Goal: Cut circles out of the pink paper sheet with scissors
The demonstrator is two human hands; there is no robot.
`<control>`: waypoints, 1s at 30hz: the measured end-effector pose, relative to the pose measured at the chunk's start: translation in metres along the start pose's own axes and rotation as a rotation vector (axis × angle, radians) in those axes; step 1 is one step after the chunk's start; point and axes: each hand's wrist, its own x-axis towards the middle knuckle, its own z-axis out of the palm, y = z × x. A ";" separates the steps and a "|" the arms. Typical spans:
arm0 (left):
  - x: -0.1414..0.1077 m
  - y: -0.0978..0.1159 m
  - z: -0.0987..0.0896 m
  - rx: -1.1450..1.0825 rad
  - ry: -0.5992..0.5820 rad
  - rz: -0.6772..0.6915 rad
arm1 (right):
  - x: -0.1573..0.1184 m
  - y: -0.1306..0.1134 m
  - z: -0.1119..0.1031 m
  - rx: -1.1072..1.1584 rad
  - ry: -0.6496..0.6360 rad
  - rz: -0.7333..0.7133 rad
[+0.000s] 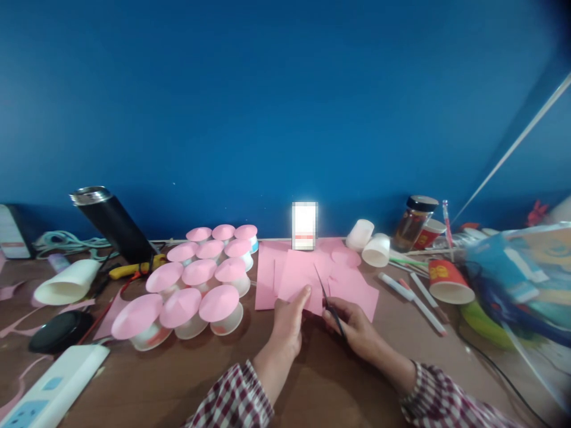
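My left hand [289,321] pinches the near edge of a pink paper sheet [298,274], thumb on top. In my right hand [354,327] is a pair of dark scissors [333,312], its blades pointing up and away along the right side of that sheet. Whether the blades are cutting into the paper I cannot tell. Beneath and behind lie more pink paper sheets [265,285] and a pink paper circle [345,257]. To the left, several paper cups [226,321] stand in rows, topped with shallow pink paper cones [219,303].
A lit phone-like screen [304,223] stands against the blue wall. White cups [376,249], markers [422,306], a red cup [450,282] and a dark-lidded jar [414,223] are at right. A black flask [113,223], a power strip [57,386] and paper scraps are at left.
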 end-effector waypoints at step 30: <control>0.003 -0.003 -0.002 0.038 -0.008 0.018 | 0.002 0.004 0.000 0.022 -0.007 -0.007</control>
